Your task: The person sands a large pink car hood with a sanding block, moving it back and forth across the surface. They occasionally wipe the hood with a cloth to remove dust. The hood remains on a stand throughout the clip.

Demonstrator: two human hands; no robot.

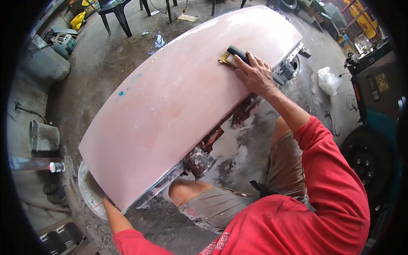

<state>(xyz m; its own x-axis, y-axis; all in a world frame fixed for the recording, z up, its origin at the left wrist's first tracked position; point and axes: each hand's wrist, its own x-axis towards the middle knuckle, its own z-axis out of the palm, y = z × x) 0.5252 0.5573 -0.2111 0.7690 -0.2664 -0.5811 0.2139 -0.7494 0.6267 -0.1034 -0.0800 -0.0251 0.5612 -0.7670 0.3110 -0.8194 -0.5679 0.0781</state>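
Note:
A long curved car body panel [170,106], coated in pale pink and wet in places, slants across the middle. On its far right part, my right hand [257,74] grips a dark sanding block [238,54] with a tan sheet of sandpaper [225,59] around it, pressed against the surface. My left hand [108,203] reaches down past the panel's near left corner, by a round white basin [83,183]; its fingers are hidden behind the panel. A small teal spot [121,93] marks the panel's left half.
Dark plastic chairs [114,16] stand behind the panel. At left are a grey bucket [44,137] and a white-lidded bottle [56,167]. A clear plastic bag [329,80] lies on the wet floor at right, near a vehicle's wheel [364,163]. My knees are close to the panel's near edge.

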